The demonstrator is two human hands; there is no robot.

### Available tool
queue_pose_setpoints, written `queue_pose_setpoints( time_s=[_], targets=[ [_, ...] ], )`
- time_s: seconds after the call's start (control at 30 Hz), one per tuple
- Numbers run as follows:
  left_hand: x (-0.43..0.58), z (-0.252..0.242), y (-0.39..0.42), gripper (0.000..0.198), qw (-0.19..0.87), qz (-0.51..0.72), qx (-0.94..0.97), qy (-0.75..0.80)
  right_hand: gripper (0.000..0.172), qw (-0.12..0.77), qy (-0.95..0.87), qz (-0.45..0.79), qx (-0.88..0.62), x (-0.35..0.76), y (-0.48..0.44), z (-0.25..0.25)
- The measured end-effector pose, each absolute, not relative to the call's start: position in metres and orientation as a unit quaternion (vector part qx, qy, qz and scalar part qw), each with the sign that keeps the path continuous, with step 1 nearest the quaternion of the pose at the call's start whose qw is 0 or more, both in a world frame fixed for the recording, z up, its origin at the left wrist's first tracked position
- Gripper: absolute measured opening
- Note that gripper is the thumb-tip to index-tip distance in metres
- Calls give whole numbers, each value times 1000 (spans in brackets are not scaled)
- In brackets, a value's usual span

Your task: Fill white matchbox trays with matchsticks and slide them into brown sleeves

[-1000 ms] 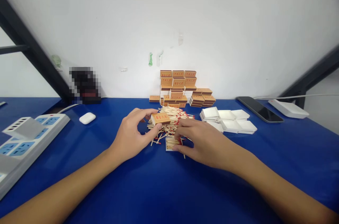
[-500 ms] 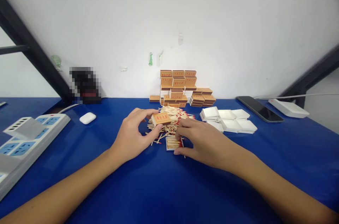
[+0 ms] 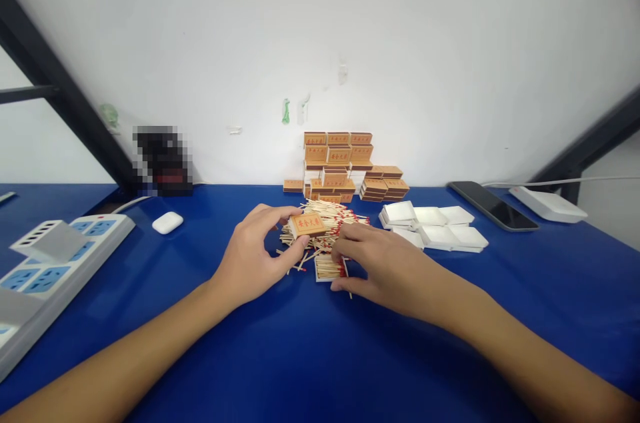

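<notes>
Between thumb and fingers, my left hand [image 3: 255, 253] holds a matchbox cover [image 3: 307, 225], tan with red lettering, tilted above the table. Just right of it and nearer to me lies a small white matchbox tray [image 3: 324, 280] filled with matches [image 3: 329, 268], their red heads to the right. My right hand [image 3: 380, 266] has its thumb and fingers around the tray's right end, which they partly hide. A heap of loose red-tipped matches [image 3: 325, 212] spreads behind both hands. One stray match pokes out below my right thumb.
Stacked matchboxes [image 3: 338, 156] stand against the wall behind the heap. Several white trays [image 3: 440, 235] sit to the right, with a phone [image 3: 493, 205] and a white box [image 3: 547, 203] beyond. At left are an earbud case [image 3: 167, 222] and a power strip [image 3: 65, 290].
</notes>
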State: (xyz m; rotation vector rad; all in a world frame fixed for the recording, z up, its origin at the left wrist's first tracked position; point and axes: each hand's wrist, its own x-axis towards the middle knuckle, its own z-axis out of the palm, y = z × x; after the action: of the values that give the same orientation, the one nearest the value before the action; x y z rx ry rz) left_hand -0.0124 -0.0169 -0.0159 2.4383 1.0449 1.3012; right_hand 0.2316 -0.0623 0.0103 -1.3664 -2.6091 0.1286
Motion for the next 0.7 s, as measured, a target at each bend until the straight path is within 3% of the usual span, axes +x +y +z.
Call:
queue_pose_setpoints(
  time_s=[0.13,0.33,0.7],
  targets=[
    [-14,-17,-15,36,109,434,818,361,32,109,-873,65,-472,235,-61,12],
    [-17,-18,-9,41,178,400,817,377,22,98,-870,147,-461,240,-59,15],
    [-21,-21,-1,41,234,379,809,382,29,247,-801,211,-502,277,-36,26]
  ],
)
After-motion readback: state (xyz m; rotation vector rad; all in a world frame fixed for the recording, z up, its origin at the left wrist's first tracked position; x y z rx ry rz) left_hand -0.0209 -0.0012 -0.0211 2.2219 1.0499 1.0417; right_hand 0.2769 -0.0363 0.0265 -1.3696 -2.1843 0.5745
